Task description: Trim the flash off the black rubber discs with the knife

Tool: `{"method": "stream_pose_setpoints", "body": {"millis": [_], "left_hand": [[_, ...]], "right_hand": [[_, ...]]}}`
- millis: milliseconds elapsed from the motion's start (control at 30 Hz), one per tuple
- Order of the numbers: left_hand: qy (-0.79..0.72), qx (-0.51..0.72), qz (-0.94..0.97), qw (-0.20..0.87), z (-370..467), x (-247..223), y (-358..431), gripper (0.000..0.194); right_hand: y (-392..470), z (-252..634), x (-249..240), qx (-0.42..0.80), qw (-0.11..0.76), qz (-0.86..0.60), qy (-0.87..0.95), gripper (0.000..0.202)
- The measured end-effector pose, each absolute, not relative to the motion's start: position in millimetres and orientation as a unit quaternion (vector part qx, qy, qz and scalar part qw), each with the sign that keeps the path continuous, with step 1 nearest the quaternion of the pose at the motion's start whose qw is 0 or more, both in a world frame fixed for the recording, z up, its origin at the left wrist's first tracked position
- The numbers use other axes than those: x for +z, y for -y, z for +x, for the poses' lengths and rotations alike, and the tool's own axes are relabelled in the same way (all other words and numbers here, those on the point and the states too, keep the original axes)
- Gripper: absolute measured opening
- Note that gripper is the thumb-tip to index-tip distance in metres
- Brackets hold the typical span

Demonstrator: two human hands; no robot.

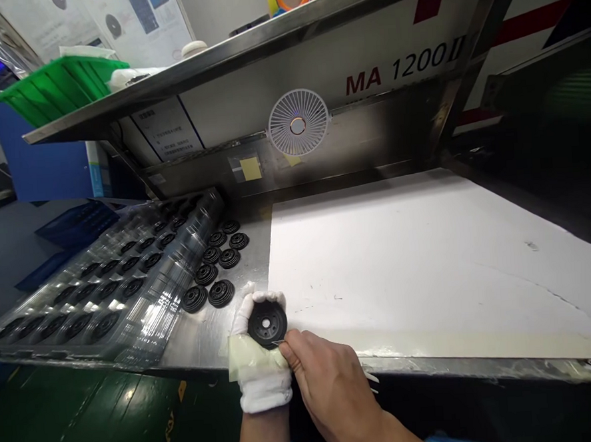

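My left hand (256, 357), in a white glove with a pale yellow wrap over the palm, is closed around a black wheel-shaped part (268, 323). The part has a hole in its centre and smaller holes around it. My bare right hand (330, 379) pinches a thin, pointed metal tool (277, 343), whose tip is at the wheel's lower rim; most of the tool is hidden by the fingers. Just beyond my left hand, several stacks of similar black wheels (222, 293) stand on the metal bench (251, 270).
Left of the stacks lie clear plastic trays (169, 282) with black wheels in their pockets. A white sheet (428, 259) covers the bench's right part. A small white fan (298, 123) hangs below a metal shelf (215, 58) bearing a green bin (62, 88).
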State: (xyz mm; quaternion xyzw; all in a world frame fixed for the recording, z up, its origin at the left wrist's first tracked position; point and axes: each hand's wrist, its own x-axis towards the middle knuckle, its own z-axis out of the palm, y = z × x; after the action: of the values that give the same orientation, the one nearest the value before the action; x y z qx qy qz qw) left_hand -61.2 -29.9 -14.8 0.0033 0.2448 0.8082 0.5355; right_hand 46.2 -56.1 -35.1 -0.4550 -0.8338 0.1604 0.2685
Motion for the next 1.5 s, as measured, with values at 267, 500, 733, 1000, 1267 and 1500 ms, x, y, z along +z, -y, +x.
{"method": "stream_pose_setpoints", "body": {"millis": [267, 500, 733, 1000, 1267, 1500], "left_hand": [[-0.233, 0.758, 0.028, 0.609, -65, -10, 37, 0.025], [-0.210, 0.793, -0.059, 0.569, -60, -11, 24, 0.012], [-0.253, 0.741, 0.024, 0.622, -64, -13, 39, 0.037], [-0.202, 0.779, -0.069, 0.590, -60, -14, 25, 0.012], [-0.240, 0.739, 0.006, 0.629, -59, -13, 34, 0.033], [-0.191, 0.757, -0.023, 0.624, -58, -10, 33, 0.011]], "right_hand": [[47, 58, -35, 0.173, 0.279, -0.467, 0.821, 0.027], [55, 46, -37, 0.143, 0.283, -0.460, 0.830, 0.027], [48, 56, -37, 0.174, 0.279, -0.449, 0.831, 0.026], [53, 51, -40, 0.143, 0.305, -0.457, 0.823, 0.029], [52, 55, -42, 0.167, 0.295, -0.441, 0.831, 0.029], [45, 62, -39, 0.149, 0.304, -0.473, 0.813, 0.029]]}}
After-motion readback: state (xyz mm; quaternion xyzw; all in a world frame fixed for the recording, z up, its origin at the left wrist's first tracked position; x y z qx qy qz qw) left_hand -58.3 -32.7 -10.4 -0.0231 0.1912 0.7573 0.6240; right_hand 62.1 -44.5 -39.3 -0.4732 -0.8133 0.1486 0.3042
